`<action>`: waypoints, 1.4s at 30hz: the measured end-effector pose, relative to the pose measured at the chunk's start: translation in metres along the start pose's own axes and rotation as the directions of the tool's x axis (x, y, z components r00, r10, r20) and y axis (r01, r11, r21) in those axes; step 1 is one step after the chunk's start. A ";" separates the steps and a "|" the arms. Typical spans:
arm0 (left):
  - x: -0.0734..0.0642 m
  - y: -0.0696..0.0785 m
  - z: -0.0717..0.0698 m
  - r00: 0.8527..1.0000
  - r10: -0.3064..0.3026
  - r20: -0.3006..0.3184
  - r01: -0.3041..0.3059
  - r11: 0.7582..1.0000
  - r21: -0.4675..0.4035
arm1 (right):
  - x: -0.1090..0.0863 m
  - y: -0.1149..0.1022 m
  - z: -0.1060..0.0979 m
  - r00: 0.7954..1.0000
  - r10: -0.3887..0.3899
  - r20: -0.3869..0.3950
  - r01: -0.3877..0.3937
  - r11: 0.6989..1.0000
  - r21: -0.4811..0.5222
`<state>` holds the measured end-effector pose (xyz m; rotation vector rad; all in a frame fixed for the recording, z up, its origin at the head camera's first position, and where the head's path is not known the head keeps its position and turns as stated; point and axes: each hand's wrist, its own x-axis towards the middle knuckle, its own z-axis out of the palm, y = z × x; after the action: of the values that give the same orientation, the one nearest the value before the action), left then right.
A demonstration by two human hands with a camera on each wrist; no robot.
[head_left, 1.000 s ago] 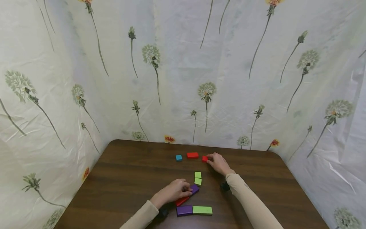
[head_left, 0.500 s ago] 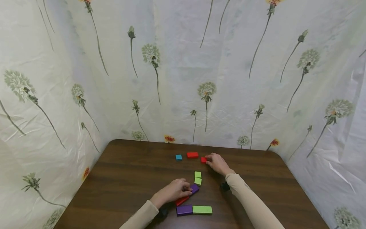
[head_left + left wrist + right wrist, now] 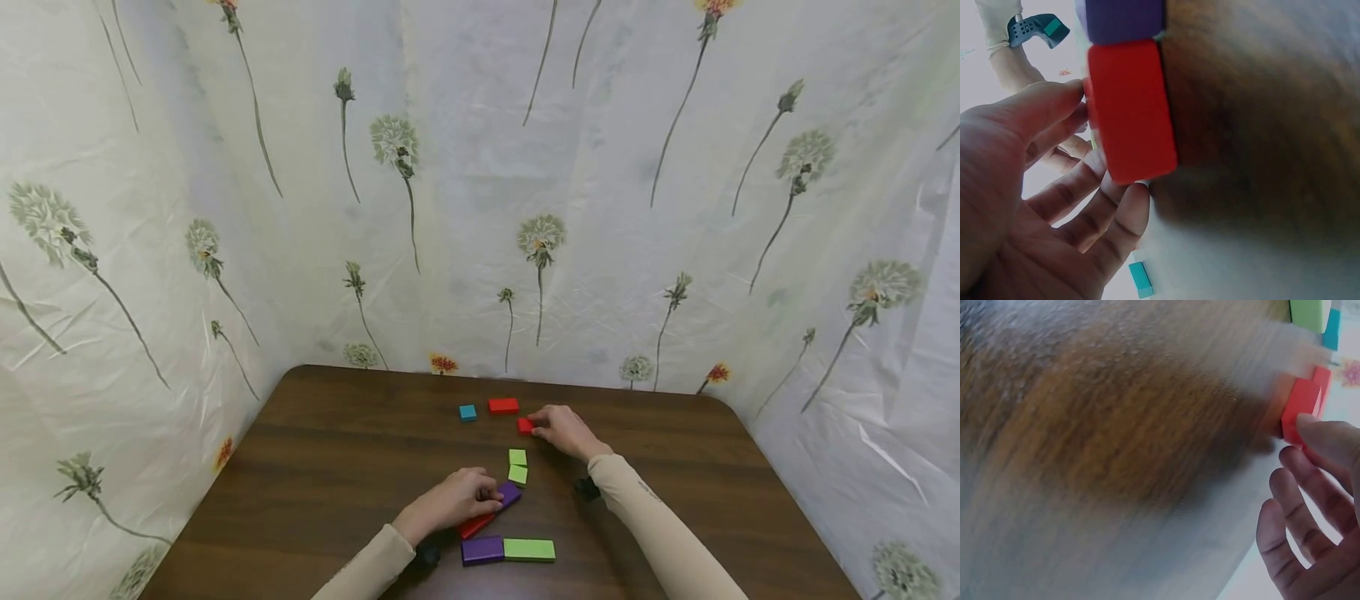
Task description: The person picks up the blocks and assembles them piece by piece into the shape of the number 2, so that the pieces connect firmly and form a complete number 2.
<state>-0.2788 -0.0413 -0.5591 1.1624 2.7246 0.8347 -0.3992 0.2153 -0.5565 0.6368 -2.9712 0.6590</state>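
Thumb and fingertips of the right hand (image 3: 567, 432) are pinching the small red block (image 3: 523, 426), while the remaining fingers are staying off it. The block is lying at the fingertips, on the hand's left, with its far end jutting free. It is looking light, stiff and smooth, probably hard to damage; opposite sides are likely offering the surest hold, as a loose pinch on one corner could be letting it twist. Farther left, the larger red block (image 3: 503, 406) is lying near it, then the blue block (image 3: 468, 413); two green blocks (image 3: 517, 457) are sitting closer to the person. The left hand (image 3: 447, 502) is touching the long red block (image 3: 476, 526) beside the purple block (image 3: 512, 495); whether it is gripping, I cannot tell.
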 end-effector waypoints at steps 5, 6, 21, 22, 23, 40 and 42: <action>0.000 -0.002 0.000 1.000 0.003 -0.007 -0.003 1.000 -0.003 | 0.000 -0.003 -0.001 1.000 -0.018 0.013 0.018 1.000 0.002; 0.000 -0.002 0.000 1.000 0.000 -0.006 0.000 1.000 -0.006 | 0.000 -0.004 -0.001 1.000 -0.020 0.017 0.020 1.000 0.001; 0.000 -0.002 0.001 1.000 -0.030 0.011 0.030 0.999 -0.032 | -0.002 -0.011 0.003 0.998 -0.021 0.059 0.021 1.000 0.006; 0.000 -0.002 0.001 0.999 -0.031 0.011 0.031 0.999 -0.031 | -0.002 -0.011 0.003 0.998 -0.020 0.058 0.019 1.000 0.009; 0.000 -0.002 0.000 0.999 -0.031 0.012 0.032 0.999 -0.032 | -0.001 -0.011 0.003 0.998 -0.020 0.053 0.019 1.000 0.010; 0.001 -0.002 0.001 1.000 -0.028 -0.001 0.028 0.999 -0.024 | 0.000 -0.017 0.007 0.998 -0.054 -0.008 0.055 0.995 0.081; 0.001 -0.002 0.001 1.000 -0.029 -0.001 0.029 0.999 -0.023 | 0.000 -0.019 0.008 0.999 -0.042 -0.010 0.043 0.996 0.084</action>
<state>-0.2802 -0.0411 -0.5605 1.1152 2.7185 0.8608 -0.3916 0.1964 -0.5560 0.6991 -2.9271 0.7847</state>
